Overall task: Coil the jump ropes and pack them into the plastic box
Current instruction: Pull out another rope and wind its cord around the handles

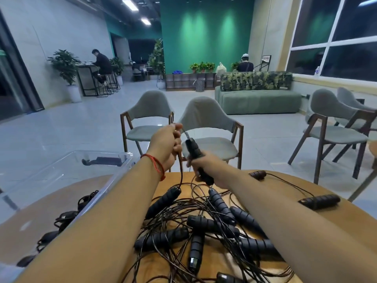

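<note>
A tangle of black-handled jump ropes point(204, 225) lies on the round wooden table point(318, 217) between my forearms. Raised above the table's far edge, my right hand point(201, 163) grips a black rope handle point(193, 149) that points up. My left hand point(168, 142) pinches the thin dark cord point(180, 170) close to that handle; the cord runs down to another handle point(163, 203) on the pile. At the left stands the clear plastic box point(67, 172) with coiled ropes point(67, 216) inside.
One more rope, with two dark handles point(320, 201), lies apart on the table's right side. Grey chairs point(206, 131) stand just beyond the table and to the right. Further back are a green sofa, plants and seated people.
</note>
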Demonstrator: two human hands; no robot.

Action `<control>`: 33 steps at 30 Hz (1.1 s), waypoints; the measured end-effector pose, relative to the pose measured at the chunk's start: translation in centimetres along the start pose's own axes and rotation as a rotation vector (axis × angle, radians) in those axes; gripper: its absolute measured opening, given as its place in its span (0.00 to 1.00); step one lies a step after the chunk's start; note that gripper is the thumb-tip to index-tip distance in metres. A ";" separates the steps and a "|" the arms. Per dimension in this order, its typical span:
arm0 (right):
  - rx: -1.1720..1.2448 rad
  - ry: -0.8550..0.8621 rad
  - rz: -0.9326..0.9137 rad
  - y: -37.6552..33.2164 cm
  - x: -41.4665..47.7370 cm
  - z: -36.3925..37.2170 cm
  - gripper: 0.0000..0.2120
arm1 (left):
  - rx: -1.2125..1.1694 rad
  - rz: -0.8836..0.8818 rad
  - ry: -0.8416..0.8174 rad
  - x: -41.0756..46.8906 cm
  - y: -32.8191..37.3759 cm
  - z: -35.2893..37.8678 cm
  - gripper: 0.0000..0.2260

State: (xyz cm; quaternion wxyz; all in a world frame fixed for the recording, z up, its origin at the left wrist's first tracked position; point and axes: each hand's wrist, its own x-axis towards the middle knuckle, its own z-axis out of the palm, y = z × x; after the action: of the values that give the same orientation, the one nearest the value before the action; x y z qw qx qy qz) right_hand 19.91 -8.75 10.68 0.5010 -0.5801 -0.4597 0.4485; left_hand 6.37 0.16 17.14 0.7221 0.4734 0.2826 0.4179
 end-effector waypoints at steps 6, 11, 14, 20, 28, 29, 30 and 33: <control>-0.125 -0.288 -0.038 3.5 -0.8 2.0 0.28 | -0.167 0.033 0.009 0.6 1.8 1.8 0.10; -0.228 -0.138 -0.072 4.7 -1.1 3.7 0.17 | -0.316 0.050 0.022 1.5 3.3 2.2 0.10; -0.209 -0.135 -0.120 4.6 -1.1 4.1 0.22 | -0.426 0.027 0.012 2.2 3.9 2.4 0.09; -0.087 -0.040 -0.196 4.9 -1.0 5.2 0.24 | -0.551 0.022 0.039 2.2 4.6 3.7 0.12; 0.290 0.048 -0.158 4.5 -1.4 2.0 0.17 | 0.177 -0.105 0.058 3.1 1.5 0.0 0.39; 0.313 0.057 -0.154 4.3 -1.3 1.7 0.17 | 0.282 -0.101 0.029 2.5 0.4 -0.1 0.39; 0.333 0.065 -0.148 4.3 -1.2 1.4 0.18 | 0.375 -0.085 -0.004 2.1 -0.7 0.0 0.39; 0.372 0.061 -0.115 3.8 -0.9 1.1 0.19 | 0.550 -0.070 -0.124 1.2 -2.9 0.7 0.35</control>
State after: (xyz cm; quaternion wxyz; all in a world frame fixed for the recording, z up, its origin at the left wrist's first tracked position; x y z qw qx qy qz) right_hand 18.95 -9.74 6.82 0.6380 -0.4635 -0.3860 0.4786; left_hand 8.50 0.30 14.77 0.5964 0.6662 0.3568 0.2704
